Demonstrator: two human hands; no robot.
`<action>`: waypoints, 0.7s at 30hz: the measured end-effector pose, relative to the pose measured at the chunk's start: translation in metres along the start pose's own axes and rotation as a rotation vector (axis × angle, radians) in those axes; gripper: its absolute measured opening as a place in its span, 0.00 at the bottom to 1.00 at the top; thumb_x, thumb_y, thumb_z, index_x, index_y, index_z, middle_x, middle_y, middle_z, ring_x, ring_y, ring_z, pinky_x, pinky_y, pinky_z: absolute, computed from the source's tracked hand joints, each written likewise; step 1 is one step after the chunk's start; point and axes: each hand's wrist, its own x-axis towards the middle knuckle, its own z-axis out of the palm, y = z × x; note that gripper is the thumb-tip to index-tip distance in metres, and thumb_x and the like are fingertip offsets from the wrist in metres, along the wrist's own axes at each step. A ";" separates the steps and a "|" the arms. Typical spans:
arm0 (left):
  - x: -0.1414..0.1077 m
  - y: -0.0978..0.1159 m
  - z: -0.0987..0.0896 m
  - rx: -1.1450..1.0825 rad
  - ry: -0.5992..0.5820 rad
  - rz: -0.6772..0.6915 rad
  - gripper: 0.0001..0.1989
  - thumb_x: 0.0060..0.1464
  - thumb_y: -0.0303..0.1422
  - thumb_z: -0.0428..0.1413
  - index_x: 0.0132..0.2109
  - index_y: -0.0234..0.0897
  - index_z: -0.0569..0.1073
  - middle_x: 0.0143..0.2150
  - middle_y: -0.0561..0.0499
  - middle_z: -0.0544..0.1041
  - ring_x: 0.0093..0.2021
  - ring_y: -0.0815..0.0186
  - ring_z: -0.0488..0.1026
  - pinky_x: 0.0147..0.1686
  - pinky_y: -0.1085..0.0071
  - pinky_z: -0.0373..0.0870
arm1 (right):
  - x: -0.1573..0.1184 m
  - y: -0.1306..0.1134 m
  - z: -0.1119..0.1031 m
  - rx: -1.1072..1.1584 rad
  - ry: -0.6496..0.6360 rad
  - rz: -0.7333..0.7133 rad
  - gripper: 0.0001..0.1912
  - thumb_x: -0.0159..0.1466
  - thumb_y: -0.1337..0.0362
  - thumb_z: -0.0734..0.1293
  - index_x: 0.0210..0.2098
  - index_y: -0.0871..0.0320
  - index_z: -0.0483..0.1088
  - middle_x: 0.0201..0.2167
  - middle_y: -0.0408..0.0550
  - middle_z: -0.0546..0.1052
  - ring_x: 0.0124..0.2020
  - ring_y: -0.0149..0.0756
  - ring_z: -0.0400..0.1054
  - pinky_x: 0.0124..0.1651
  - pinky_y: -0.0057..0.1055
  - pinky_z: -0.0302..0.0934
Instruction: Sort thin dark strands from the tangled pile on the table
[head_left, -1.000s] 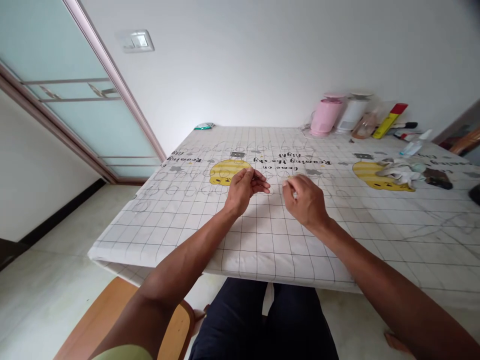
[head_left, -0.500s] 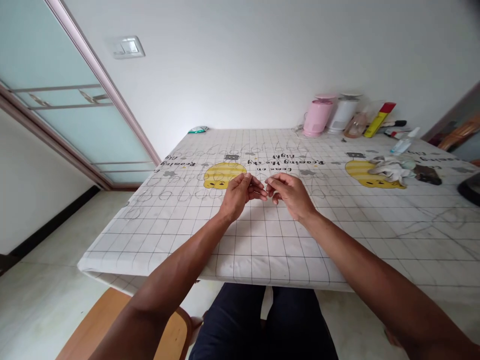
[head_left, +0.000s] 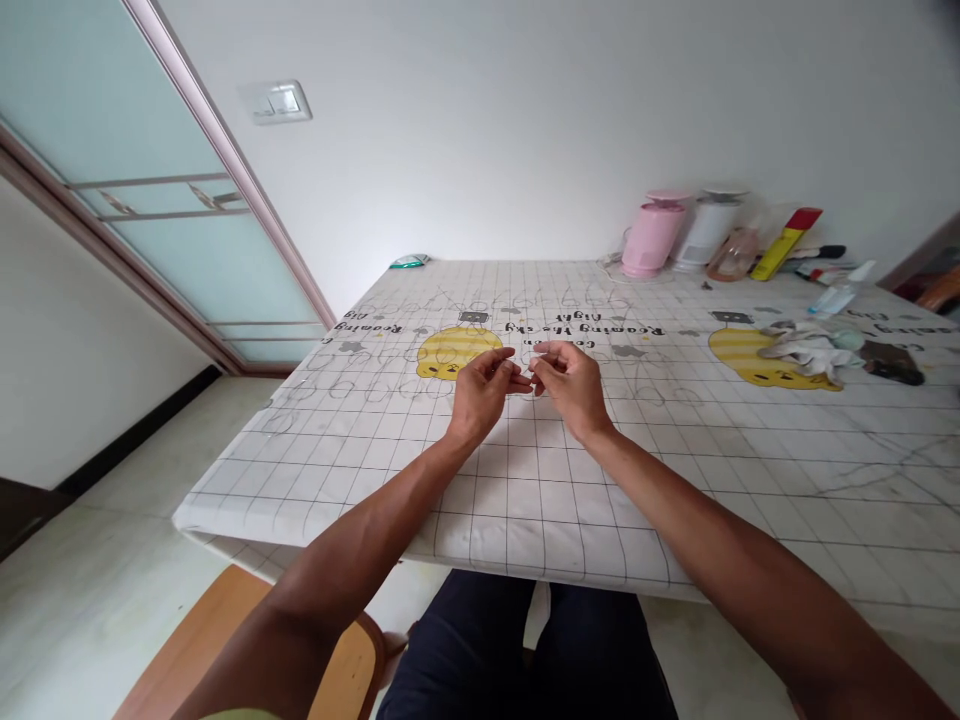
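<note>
My left hand (head_left: 481, 390) and my right hand (head_left: 571, 385) are held just above the table, fingertips facing each other and almost touching. On each hand the thumb and forefinger come together in a pinch, with the other fingers curled or partly stretched. Whatever is between them is too small or thin to make out. Below lies a white tablecloth (head_left: 375, 440) with a black grid, printed lettering and a yellow striped cartoon figure (head_left: 450, 352) close to my left hand. Thin grey loops (head_left: 279, 422) spread in rows over the cloth around my hands.
At the back right stand a pink cylinder-shaped device (head_left: 651, 238), a white one (head_left: 709, 232), a bottle (head_left: 735, 255) and a yellow-red box (head_left: 786, 245). A crumpled cloth (head_left: 806, 352) and a dark object (head_left: 891, 362) lie on the right. A green-white packet (head_left: 409, 261) is at the far edge.
My hands have drawn slightly closer together, and the left hand's fingers are more gathered. The whole view has shifted a little, moving the background to the right.
</note>
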 end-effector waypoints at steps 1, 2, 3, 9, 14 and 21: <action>0.001 0.000 0.000 0.020 0.006 0.000 0.11 0.68 0.26 0.58 0.55 0.28 0.77 0.37 0.48 0.79 0.34 0.64 0.84 0.44 0.62 0.87 | 0.000 0.001 0.000 -0.006 0.000 0.009 0.13 0.64 0.59 0.73 0.46 0.57 0.77 0.29 0.43 0.79 0.28 0.34 0.73 0.29 0.31 0.70; 0.001 -0.001 -0.001 0.045 0.011 0.000 0.11 0.68 0.26 0.58 0.55 0.28 0.77 0.37 0.48 0.80 0.34 0.64 0.84 0.43 0.62 0.87 | 0.000 0.002 0.000 -0.006 -0.001 0.017 0.12 0.64 0.59 0.72 0.45 0.57 0.77 0.29 0.44 0.79 0.28 0.34 0.73 0.29 0.31 0.71; 0.001 -0.001 -0.001 0.077 0.015 0.002 0.11 0.67 0.26 0.58 0.55 0.29 0.77 0.37 0.48 0.80 0.35 0.64 0.84 0.43 0.63 0.87 | 0.000 0.003 0.000 -0.001 0.000 0.023 0.12 0.64 0.59 0.72 0.44 0.58 0.77 0.30 0.44 0.79 0.28 0.34 0.74 0.29 0.31 0.71; 0.002 -0.002 -0.005 0.242 0.030 -0.040 0.10 0.64 0.26 0.59 0.51 0.30 0.78 0.35 0.47 0.82 0.32 0.63 0.84 0.36 0.66 0.85 | -0.001 0.003 0.000 -0.052 -0.009 0.012 0.11 0.66 0.59 0.69 0.43 0.59 0.80 0.32 0.48 0.81 0.29 0.35 0.75 0.31 0.32 0.72; 0.004 -0.003 -0.007 0.209 0.021 -0.166 0.12 0.61 0.23 0.59 0.51 0.29 0.79 0.33 0.47 0.82 0.30 0.61 0.84 0.36 0.63 0.86 | -0.001 -0.001 0.000 -0.116 -0.012 -0.022 0.11 0.66 0.60 0.68 0.42 0.59 0.80 0.31 0.47 0.81 0.27 0.34 0.73 0.30 0.31 0.72; 0.003 -0.004 -0.005 0.100 0.066 -0.160 0.11 0.60 0.21 0.59 0.50 0.28 0.80 0.32 0.47 0.82 0.30 0.60 0.84 0.37 0.59 0.87 | 0.001 0.004 0.005 -0.089 -0.015 0.097 0.10 0.66 0.58 0.71 0.40 0.58 0.78 0.32 0.49 0.81 0.30 0.37 0.76 0.24 0.30 0.71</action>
